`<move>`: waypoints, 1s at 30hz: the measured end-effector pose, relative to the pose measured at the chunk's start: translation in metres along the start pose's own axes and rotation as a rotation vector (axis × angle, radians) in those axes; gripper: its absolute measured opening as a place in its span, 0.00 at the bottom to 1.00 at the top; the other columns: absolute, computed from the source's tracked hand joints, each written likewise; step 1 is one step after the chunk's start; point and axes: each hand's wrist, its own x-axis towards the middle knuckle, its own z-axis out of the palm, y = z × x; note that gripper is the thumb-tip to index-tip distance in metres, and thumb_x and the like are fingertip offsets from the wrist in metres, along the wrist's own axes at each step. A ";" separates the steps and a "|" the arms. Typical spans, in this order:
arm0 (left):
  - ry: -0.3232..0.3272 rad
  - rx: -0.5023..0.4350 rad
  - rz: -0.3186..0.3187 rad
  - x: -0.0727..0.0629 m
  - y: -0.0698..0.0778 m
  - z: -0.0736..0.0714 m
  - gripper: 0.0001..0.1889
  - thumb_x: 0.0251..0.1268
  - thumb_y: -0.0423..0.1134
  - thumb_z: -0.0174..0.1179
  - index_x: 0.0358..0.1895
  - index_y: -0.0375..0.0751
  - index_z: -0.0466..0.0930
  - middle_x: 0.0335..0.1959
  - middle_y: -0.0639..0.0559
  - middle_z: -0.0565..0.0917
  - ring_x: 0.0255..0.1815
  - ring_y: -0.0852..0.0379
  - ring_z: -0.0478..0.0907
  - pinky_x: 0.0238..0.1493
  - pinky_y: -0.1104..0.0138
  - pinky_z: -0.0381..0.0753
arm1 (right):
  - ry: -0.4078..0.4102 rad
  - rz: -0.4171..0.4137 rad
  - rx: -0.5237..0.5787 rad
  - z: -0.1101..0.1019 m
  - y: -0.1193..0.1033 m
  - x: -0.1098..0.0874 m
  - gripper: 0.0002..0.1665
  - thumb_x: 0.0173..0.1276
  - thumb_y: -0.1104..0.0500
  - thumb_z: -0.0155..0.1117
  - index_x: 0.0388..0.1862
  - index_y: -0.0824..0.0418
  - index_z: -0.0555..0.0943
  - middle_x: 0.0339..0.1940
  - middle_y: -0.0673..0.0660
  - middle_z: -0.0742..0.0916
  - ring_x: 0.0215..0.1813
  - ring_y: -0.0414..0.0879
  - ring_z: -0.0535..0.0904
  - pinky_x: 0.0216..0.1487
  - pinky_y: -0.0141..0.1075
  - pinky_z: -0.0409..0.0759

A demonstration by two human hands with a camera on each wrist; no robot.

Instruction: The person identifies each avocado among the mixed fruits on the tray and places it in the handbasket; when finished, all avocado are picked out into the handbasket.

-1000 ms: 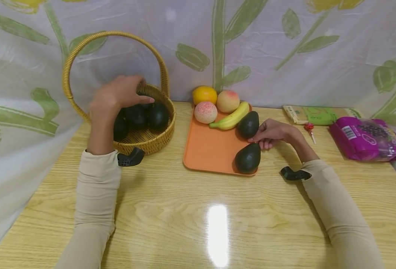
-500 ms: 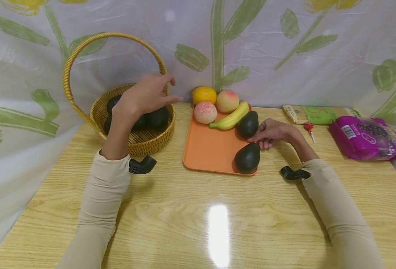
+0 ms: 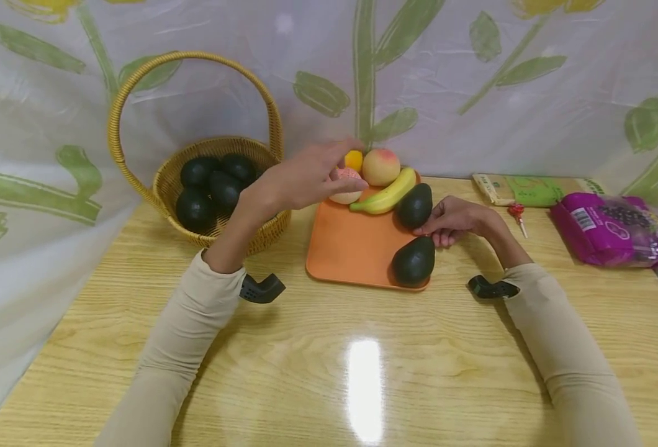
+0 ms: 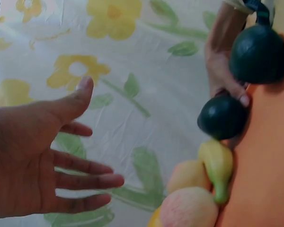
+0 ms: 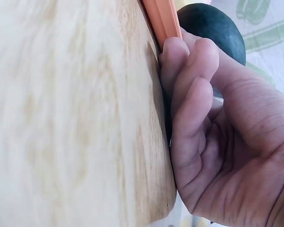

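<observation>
My left hand (image 3: 323,172) hovers open, fingers spread, over the back left of the orange tray (image 3: 351,248), just above a pink peach (image 3: 346,197). It holds nothing, as the left wrist view of the left hand (image 4: 47,161) confirms. An orange (image 3: 354,159), another peach (image 3: 381,166), a banana (image 3: 385,195) and two dark avocados (image 3: 415,205) (image 3: 414,261) lie on the tray. My right hand (image 3: 452,220) rests at the tray's right rim (image 5: 163,19) with curled fingers (image 5: 189,118) pressed to it, beside the avocado (image 5: 210,28).
A wicker basket (image 3: 217,144) with a tall handle stands at the back left and holds several avocados (image 3: 217,183). A purple bag (image 3: 614,230), a green packet (image 3: 521,190) and a lollipop (image 3: 514,214) lie at the right. The wooden table (image 3: 329,360) meets a flowered curtain behind.
My left hand has left the basket empty and swung right, over to the tray's fruit. The right hand has stayed at the tray's rim.
</observation>
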 end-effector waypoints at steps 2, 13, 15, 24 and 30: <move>-0.042 -0.052 0.016 0.002 0.005 0.005 0.35 0.76 0.59 0.59 0.79 0.49 0.62 0.50 0.49 0.80 0.50 0.54 0.79 0.58 0.61 0.78 | -0.007 0.002 -0.001 0.000 0.001 0.000 0.19 0.69 0.47 0.75 0.26 0.60 0.89 0.16 0.49 0.88 0.18 0.36 0.82 0.26 0.28 0.82; -0.224 -0.004 0.120 0.015 0.023 0.041 0.38 0.77 0.64 0.55 0.83 0.55 0.59 0.78 0.54 0.70 0.61 0.56 0.79 0.71 0.58 0.75 | -0.002 -0.009 -0.029 -0.001 0.001 0.002 0.19 0.69 0.47 0.75 0.26 0.61 0.89 0.17 0.49 0.88 0.18 0.36 0.82 0.26 0.29 0.82; -0.261 0.020 0.131 0.019 0.023 0.048 0.37 0.77 0.64 0.54 0.83 0.58 0.58 0.80 0.53 0.68 0.65 0.54 0.78 0.73 0.57 0.74 | -0.001 -0.004 -0.023 -0.001 0.000 0.001 0.18 0.69 0.48 0.75 0.27 0.61 0.89 0.16 0.49 0.87 0.18 0.36 0.82 0.26 0.28 0.82; -0.380 0.048 0.150 0.022 0.030 0.074 0.37 0.77 0.66 0.51 0.84 0.64 0.55 0.81 0.52 0.66 0.78 0.52 0.67 0.76 0.56 0.71 | 0.000 -0.010 -0.024 0.000 0.001 0.001 0.16 0.71 0.49 0.73 0.31 0.61 0.90 0.17 0.49 0.88 0.19 0.36 0.81 0.27 0.29 0.82; -0.452 0.077 0.151 0.024 0.034 0.087 0.38 0.77 0.68 0.50 0.85 0.69 0.51 0.79 0.49 0.67 0.75 0.55 0.70 0.76 0.58 0.70 | -0.002 -0.019 -0.019 -0.003 0.001 0.001 0.12 0.75 0.56 0.67 0.33 0.61 0.90 0.18 0.50 0.88 0.19 0.36 0.82 0.27 0.29 0.83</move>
